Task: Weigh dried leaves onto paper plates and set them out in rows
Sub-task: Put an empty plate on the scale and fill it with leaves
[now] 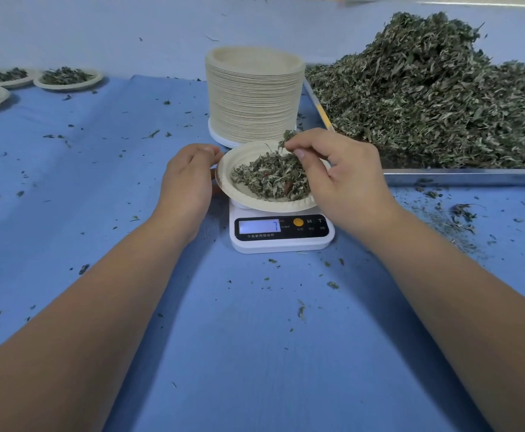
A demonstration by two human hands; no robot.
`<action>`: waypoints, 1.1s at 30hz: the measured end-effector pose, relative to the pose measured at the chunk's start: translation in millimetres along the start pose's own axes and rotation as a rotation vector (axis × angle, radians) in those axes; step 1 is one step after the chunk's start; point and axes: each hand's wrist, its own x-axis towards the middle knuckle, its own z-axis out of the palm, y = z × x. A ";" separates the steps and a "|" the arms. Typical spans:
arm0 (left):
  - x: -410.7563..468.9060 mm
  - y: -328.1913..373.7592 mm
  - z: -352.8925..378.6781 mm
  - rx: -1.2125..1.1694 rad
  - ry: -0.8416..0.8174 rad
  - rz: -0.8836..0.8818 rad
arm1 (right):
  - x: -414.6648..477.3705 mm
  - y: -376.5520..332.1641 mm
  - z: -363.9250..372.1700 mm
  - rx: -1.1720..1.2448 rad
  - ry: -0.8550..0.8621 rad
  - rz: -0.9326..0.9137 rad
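Observation:
A paper plate (245, 198) with a small heap of dried leaves (269, 177) sits on a white digital scale (281, 233) whose lit display reads 7. My left hand (186, 179) grips the plate's left rim with curled fingers. Over the plate's far right side, my right hand (342, 176) pinches a sprig of dried leaves (286, 138) between thumb and fingertips. A big pile of dried leaves (435, 98) fills a metal tray (467, 176) at the right.
A tall stack of empty paper plates (253, 95) stands just behind the scale. Three filled plates (68, 78) lie at the far left on the blue cloth (239, 338). Leaf crumbs are scattered over the cloth, thickest near the tray's front edge.

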 end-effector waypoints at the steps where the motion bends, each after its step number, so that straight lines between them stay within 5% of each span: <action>1: -0.4 0.0 0.5 -0.005 0.001 -0.002 | 0.1 0.3 -0.7 0.004 -0.005 0.001; 15: -1.3 1.6 0.4 -0.002 -0.012 -0.013 | 3.6 10.3 -7.3 -0.012 0.024 0.026; 26: -1.0 -1.0 0.3 0.011 -0.001 -0.002 | 13.4 78.3 -49.2 -0.220 0.193 0.396; 29: 1.2 -2.4 0.1 0.044 0.019 -0.005 | 37.0 85.7 -57.3 -0.314 0.110 0.524; 33: 0.6 -2.4 0.8 0.029 0.011 -0.018 | 66.2 92.3 -61.3 -0.436 -0.284 0.712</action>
